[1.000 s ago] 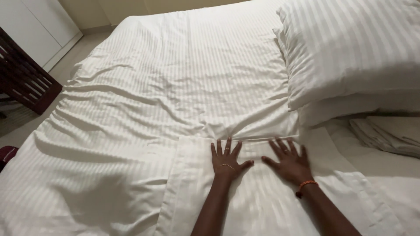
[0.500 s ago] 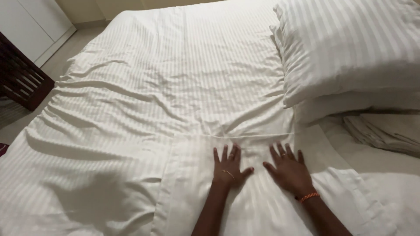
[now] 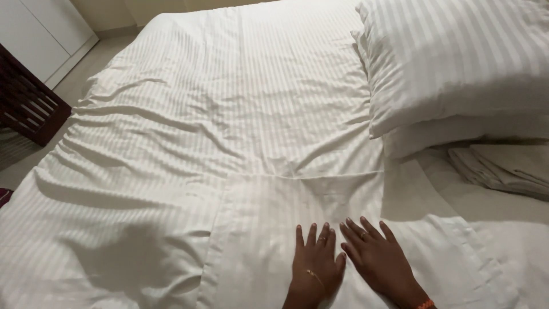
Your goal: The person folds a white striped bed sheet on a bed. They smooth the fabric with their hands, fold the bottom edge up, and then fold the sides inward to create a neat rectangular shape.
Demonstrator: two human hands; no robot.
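Note:
My left hand (image 3: 314, 263) and my right hand (image 3: 377, 260) lie flat, fingers spread, side by side on a white striped pillowcase (image 3: 320, 200) laid flat on the bed. The pillowcase rests on a wrinkled white striped bedsheet (image 3: 217, 114) that covers the mattress. My left wrist wears a thin bracelet, my right wrist an orange band. Neither hand holds anything.
Two stacked white striped pillows (image 3: 457, 68) sit at the upper right. Folded white linen (image 3: 503, 166) lies beside them at the right edge. A dark wooden piece of furniture (image 3: 26, 103) stands by the bed at the left, with white cupboard doors (image 3: 40, 28) behind it.
Both hands have slid back toward me across the pillowcase and come closer together, away from its far edge.

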